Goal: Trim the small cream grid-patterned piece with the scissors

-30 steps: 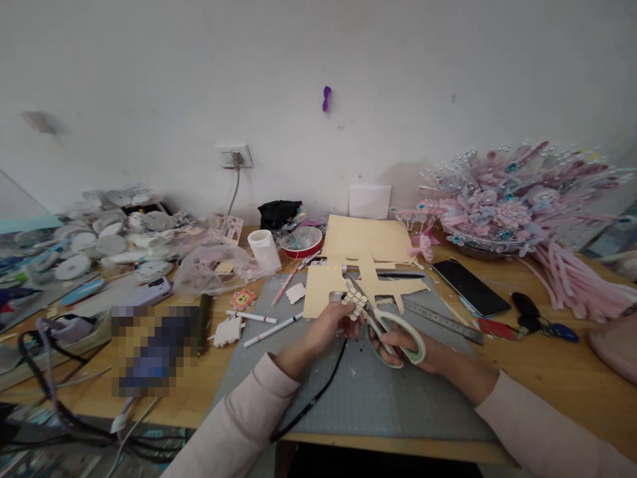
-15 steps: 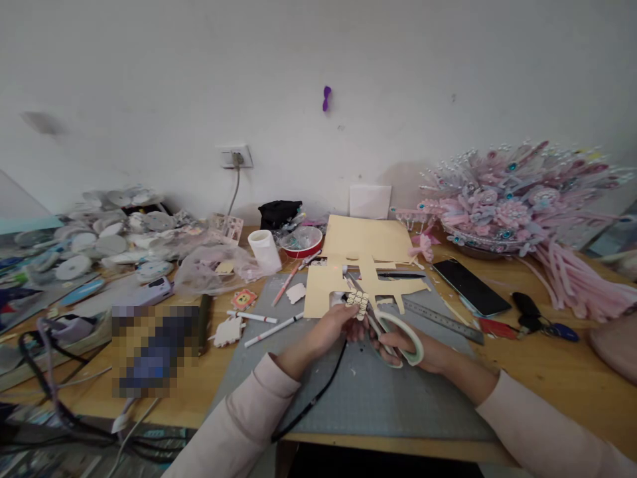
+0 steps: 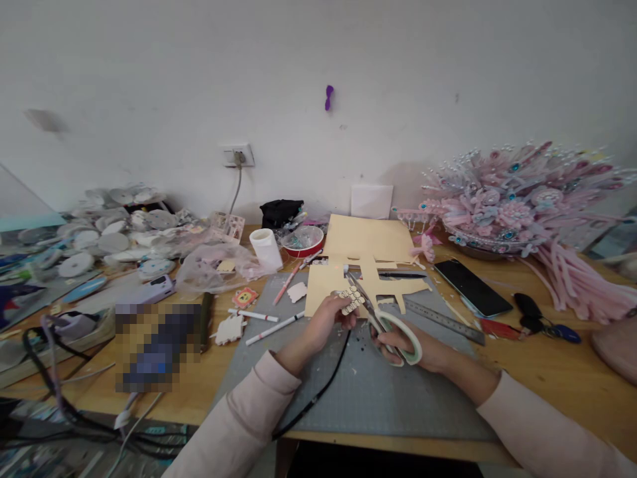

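My left hand pinches a small cream cut-out piece with a grid of little tabs, held just above the grey cutting mat. My right hand is closed through the pale green handles of a pair of scissors. The blades point up and left, and they meet the cut-out's right edge. A large sheet of cream card with pieces cut from it lies behind the hands.
A metal ruler, a black phone and a pink beaded flower ornament lie to the right. Pens, a white cup, a red bowl and round discs crowd the left. A black cable crosses the mat.
The left hand has turned the cut-out slightly and drawn it a little left and down against the blades. The scissors hand has barely shifted.
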{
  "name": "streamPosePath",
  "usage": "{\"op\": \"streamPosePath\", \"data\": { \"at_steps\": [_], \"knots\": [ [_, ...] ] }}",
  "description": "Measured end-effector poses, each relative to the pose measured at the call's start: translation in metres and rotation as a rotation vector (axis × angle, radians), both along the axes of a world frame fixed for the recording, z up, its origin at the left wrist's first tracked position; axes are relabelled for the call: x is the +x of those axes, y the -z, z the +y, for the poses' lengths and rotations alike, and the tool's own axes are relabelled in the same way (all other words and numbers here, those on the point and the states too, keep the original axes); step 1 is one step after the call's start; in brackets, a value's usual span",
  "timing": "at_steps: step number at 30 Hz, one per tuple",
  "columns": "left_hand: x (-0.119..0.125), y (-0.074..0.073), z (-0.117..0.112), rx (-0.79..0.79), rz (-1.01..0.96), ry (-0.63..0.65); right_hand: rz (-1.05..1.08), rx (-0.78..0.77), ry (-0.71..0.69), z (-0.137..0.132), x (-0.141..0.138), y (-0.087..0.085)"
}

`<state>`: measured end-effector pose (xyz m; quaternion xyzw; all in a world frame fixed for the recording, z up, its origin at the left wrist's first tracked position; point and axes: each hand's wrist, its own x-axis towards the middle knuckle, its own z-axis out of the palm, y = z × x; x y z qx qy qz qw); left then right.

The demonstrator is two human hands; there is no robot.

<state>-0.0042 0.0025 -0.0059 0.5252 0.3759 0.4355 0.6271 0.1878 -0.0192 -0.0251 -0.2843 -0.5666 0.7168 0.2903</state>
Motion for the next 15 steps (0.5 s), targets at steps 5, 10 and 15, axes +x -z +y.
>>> {"op": "streamPosePath", "data": {
  "at_steps": [5, 10, 15],
  "knots": [
    [-0.0009, -0.0028, 0.0008, 0.003, 0.004, -0.096, -0.016, -0.007, 0.006, -0.0001, -0.0003, -0.0016],
    [-0.0005, -0.0038, 0.002, -0.017, -0.005, -0.188, 0.014, -0.102, 0.07, -0.0007, -0.0018, -0.0027],
    [0.0017, -0.0029, 0.0039, -0.013, -0.013, -0.25, 0.117, -0.147, 0.012, 0.0, -0.0005, 0.0001]
  ]
}}
